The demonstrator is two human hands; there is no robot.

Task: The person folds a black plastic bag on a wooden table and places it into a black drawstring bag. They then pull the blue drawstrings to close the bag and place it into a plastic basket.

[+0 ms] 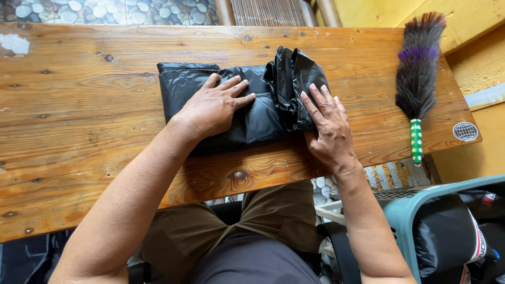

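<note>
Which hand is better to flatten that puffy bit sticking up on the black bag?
Probably the right hand. Its fingertips already touch the bunched-up fold on the black plastic bag. The left hand lies flat on the smooth part, pinning the bag to the wooden table.

Bare tabletop (pixel 79 131) left; feather duster (pixel 416 73) right

Head-worn view, steeply down, close over wooden table (pixel 79 131)
</note>
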